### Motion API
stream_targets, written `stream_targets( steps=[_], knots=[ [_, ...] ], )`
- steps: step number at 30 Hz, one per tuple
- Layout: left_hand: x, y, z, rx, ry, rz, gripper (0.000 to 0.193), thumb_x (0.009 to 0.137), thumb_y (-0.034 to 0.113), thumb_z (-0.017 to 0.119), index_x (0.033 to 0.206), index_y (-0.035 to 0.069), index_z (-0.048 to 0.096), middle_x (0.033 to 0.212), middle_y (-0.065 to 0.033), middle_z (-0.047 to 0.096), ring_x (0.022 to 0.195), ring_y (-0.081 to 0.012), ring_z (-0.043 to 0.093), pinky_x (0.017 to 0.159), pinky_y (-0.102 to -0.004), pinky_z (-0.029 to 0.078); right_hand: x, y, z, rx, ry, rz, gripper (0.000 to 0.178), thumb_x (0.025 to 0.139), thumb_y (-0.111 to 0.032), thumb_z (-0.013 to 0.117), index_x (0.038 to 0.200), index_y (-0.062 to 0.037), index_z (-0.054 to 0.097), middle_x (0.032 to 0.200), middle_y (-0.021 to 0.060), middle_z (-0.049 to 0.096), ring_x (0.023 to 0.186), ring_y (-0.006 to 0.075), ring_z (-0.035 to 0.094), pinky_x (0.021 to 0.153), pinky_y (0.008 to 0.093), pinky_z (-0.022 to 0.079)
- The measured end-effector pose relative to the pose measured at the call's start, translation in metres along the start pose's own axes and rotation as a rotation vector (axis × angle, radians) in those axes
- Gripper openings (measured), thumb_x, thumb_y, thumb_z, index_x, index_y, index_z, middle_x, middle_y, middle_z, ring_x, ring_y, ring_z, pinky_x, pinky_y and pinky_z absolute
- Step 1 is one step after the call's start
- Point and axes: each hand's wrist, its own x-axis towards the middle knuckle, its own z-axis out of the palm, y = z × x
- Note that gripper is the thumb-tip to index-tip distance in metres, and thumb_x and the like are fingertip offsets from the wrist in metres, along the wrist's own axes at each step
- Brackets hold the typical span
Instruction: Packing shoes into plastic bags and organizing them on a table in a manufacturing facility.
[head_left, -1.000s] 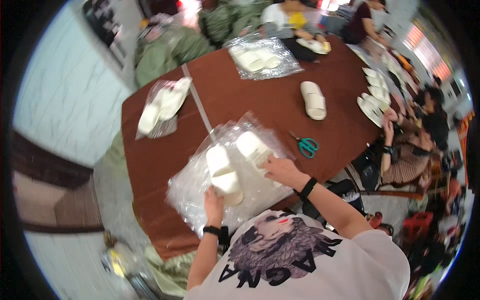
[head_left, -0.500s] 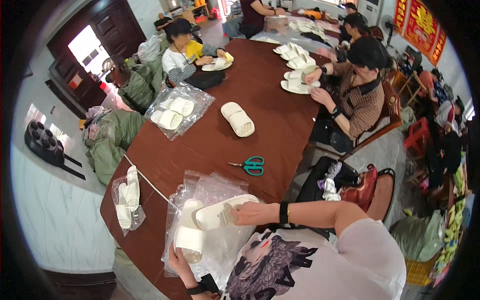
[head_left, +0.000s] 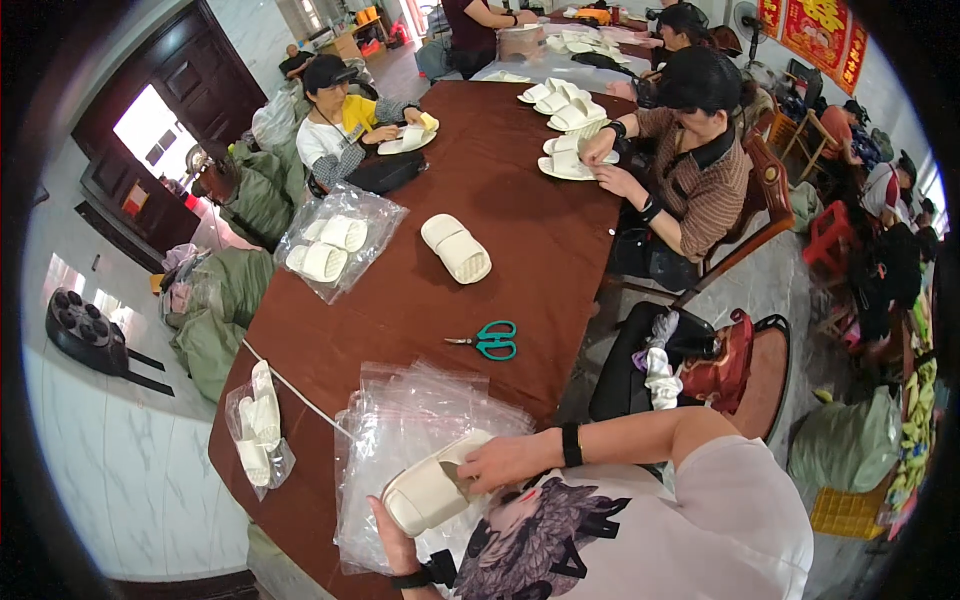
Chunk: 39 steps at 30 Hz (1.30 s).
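Note:
Cream slippers [head_left: 428,497] are held low over a pile of clear plastic bags [head_left: 400,410] at the near end of the brown-covered table. They overlap so closely that I cannot make out both outlines. My left hand [head_left: 393,532] grips the strap end from the near left, fingers partly hidden beneath. My right hand [head_left: 508,462] is closed at the sole by the strap opening, its fingertips partly tucked inside. Beyond the bags lie green-handled scissors [head_left: 494,340]. To the left is a bagged pair of slippers [head_left: 262,425].
Mid-table sits another cream slipper pair [head_left: 456,248], beside a plastic bag of slippers [head_left: 335,240]. A co-worker [head_left: 690,150] on the right handles slippers; another person [head_left: 345,125] works across the table. A white cord [head_left: 295,388] crosses the left edge. A chair with bags [head_left: 730,365] stands at the right.
The slipper in my right hand has come down onto the one in my left, and both now overlap, tilted. The view has shifted slightly.

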Motion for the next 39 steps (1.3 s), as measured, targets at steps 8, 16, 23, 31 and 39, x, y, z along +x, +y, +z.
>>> stream_targets(
  steps=[8, 16, 23, 31, 39],
  knots=[
    [-0.012, -0.050, -0.013, 0.212, 0.225, 0.064, 0.055, 0.098, 0.046, 0.039, 0.125, 0.001, 0.053, 0.122, -0.0136, 0.056, 0.114, -0.0276, 0.051, 0.097, -0.0445, 0.040, -0.005, 0.035, -0.004, -0.033, -0.065, 0.254, 0.027, 0.077, -0.017, 0.064, 0.102, -0.0120, 0.058, 0.100, 0.0102, 0.054, 0.089, 0.0299, 0.059, 0.071, 0.0416, 0.050],
    [-0.041, -0.133, -0.037, 1.465, 0.390, -0.014, 0.079, 0.082, 0.059, 0.054, 0.146, 0.017, 0.032, 0.155, -0.0131, 0.014, 0.143, -0.0388, 0.005, 0.106, -0.0678, 0.006, -0.050, 0.101, -0.091, -0.295, 0.116, 0.517, 0.030, 0.074, -0.016, 0.063, 0.104, -0.0167, 0.065, 0.096, 0.0094, 0.062, 0.085, 0.0282, 0.063, 0.069, 0.0404, 0.051],
    [-0.030, -0.160, -0.025, 1.492, 0.504, 0.086, 0.076, 0.084, 0.057, 0.052, 0.147, 0.019, 0.031, 0.155, -0.0128, 0.017, 0.143, -0.0355, 0.009, 0.109, -0.0641, 0.003, -0.073, 0.215, -0.193, -0.850, 0.203, 0.683, 0.022, 0.076, -0.011, 0.060, 0.094, -0.0190, 0.069, 0.088, 0.0082, 0.061, 0.080, 0.0261, 0.064, 0.069, 0.0395, 0.052],
    [-0.032, -0.149, -0.018, 1.466, 0.547, 0.154, 0.074, 0.084, 0.048, 0.059, 0.146, 0.018, 0.032, 0.155, -0.0138, 0.017, 0.143, -0.0357, 0.010, 0.110, -0.0603, 0.002, 0.008, 0.188, -0.175, -0.546, 0.271, 0.530, 0.033, 0.081, -0.012, 0.061, 0.114, -0.0070, 0.055, 0.115, 0.0152, 0.054, 0.099, 0.0333, 0.057, 0.082, 0.0395, 0.049],
    [-0.028, -0.139, -0.021, 1.524, 0.605, 0.057, 0.071, 0.086, 0.053, 0.054, 0.145, 0.021, 0.034, 0.155, -0.0111, 0.014, 0.143, -0.0370, 0.006, 0.107, -0.0663, -0.002, 0.006, 0.145, 0.022, -0.241, -0.313, -0.079, 0.048, 0.077, -0.016, 0.061, 0.125, -0.0221, 0.055, 0.136, 0.0111, 0.045, 0.128, 0.0314, 0.040, 0.102, 0.0529, 0.033]
  ],
)
